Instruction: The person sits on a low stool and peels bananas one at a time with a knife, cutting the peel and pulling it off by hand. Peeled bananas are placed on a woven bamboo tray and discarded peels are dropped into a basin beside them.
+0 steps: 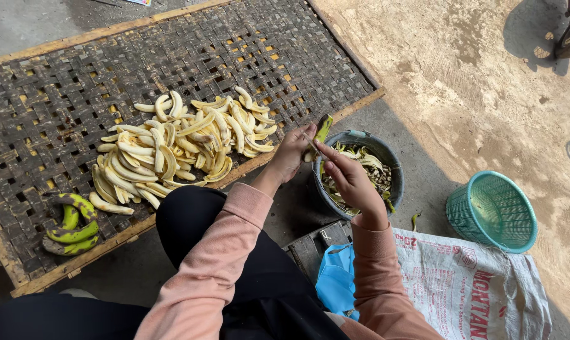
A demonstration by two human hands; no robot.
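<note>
Both hands meet over the gray bucket [392, 165]. The left hand [292, 153] pinches a green banana [323, 130], which rises at one o'clock from its grip; the right hand [346, 175] pinches its peel, at five o'clock.

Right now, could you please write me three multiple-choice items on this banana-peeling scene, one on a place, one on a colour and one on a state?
1. Where does the heap of peeled pale-yellow bananas lie?
A. on the dark woven bamboo tray
B. in the basket
C. on the printed sack

2. What colour is the empty round plastic basket?
A. red
B. teal
C. black

3. What do the left hand and right hand hold over the grey bucket of peels?
A. nothing
B. a folded cloth
C. a partly peeled green banana

Answers: 1 A, the heap rests on the weave; 2 B, its mesh is teal; 3 C, green peel sticks up between both hands.
</note>
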